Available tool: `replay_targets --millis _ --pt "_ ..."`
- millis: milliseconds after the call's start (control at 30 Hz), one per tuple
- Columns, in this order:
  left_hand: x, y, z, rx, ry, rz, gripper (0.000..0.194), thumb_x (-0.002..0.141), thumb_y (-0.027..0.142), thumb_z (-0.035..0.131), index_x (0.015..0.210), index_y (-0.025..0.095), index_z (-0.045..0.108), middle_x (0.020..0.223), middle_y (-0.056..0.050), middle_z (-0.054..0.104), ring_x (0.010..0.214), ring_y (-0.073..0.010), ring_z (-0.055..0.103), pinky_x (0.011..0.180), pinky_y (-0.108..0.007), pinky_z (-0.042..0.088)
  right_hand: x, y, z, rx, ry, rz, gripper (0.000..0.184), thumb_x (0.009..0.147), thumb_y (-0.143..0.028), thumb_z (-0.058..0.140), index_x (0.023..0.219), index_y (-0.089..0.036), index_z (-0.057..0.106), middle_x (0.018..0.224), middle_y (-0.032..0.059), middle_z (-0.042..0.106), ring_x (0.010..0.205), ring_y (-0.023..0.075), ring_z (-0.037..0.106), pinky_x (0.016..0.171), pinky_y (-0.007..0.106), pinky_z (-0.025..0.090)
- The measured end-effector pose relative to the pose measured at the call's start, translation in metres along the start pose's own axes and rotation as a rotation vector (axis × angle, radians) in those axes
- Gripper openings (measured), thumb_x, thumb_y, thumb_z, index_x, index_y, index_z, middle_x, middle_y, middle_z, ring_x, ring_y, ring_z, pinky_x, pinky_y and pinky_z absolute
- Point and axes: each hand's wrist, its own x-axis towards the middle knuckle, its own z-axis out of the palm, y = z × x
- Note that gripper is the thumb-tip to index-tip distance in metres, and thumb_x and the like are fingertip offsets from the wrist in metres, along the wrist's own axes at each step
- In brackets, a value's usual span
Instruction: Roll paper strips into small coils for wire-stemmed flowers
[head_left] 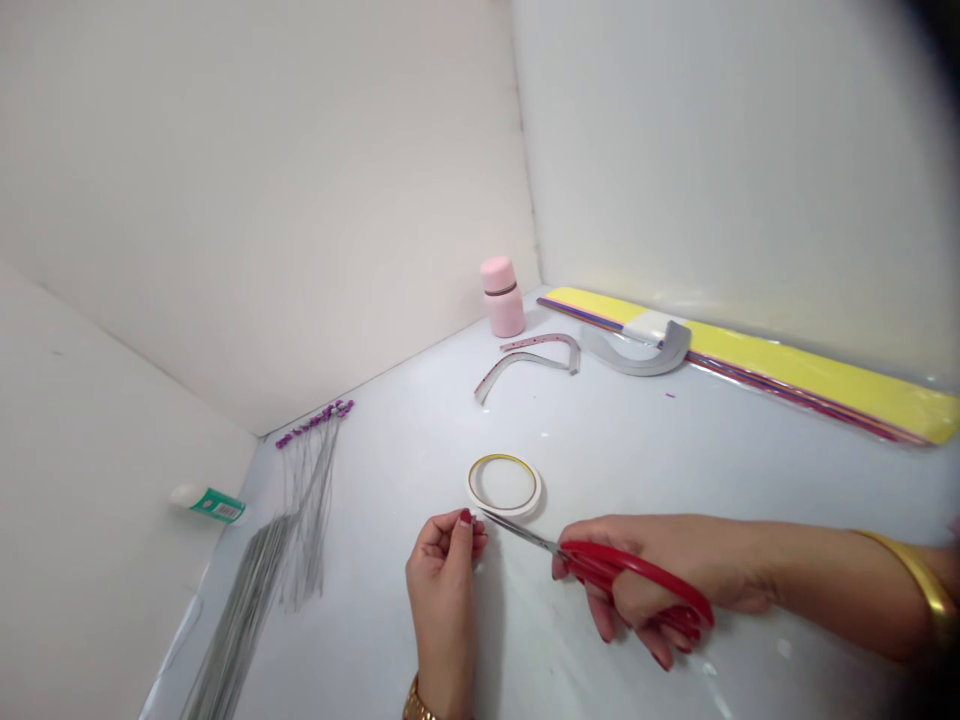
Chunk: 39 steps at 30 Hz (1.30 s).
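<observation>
My right hand [637,580] grips a pair of scissors [600,565] with red handles, fingers through the loops. The blades look nearly closed and point left, with their tips close to the fingertips of my left hand [448,565]. Thumb and fingers of that left hand are pinched together; a tiny whitish bit shows at the fingertips, too small to name. Just beyond the blade tips lies a roll of white tape [472,492] with a yellowish inner ring, flat on the white table [420,440].
At left lie a bundle of thin grey-green wires [251,590] and several purple-tipped stems [315,420], near a green-and-white tube [217,504]. Farther back are a pink bottle [504,305], curled clear strips [525,357], a curved grey-white strip [645,362] and packaged coloured sheets [810,375].
</observation>
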Motion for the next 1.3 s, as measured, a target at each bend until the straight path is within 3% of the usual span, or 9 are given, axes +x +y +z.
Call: replay_targets --millis 667,1300 --pt "0.0011 -0.0020 0.0013 0.036 0.007 0.012 0.023 0.074 0.036 0.057 0.078 0.014 0.059 0.069 -0.001 0.060 0.065 -0.0114 0.053 0.063 -0.023 0.043 0.0021 0.0052 -0.0005 0.062 -0.046 0.012 0.049 0.052 -0.006 0.044 0.101 -0.017 0.045 0.073 0.0001 0.062 0.037 0.0048 0.053 0.029 0.009 0.036" --pt "-0.0003 -0.0037 0.0027 0.067 -0.033 0.010 0.021 0.074 0.035 0.057 0.073 0.014 0.059 0.065 -0.002 0.060 0.061 -0.0116 0.052 0.060 -0.022 0.041 -0.0010 0.0008 -0.0005 0.002 -0.001 -0.034 0.047 0.056 -0.006 0.044 0.102 -0.016 0.046 0.075 0.0001 0.061 0.038 0.0029 0.051 0.030 0.008 0.032"
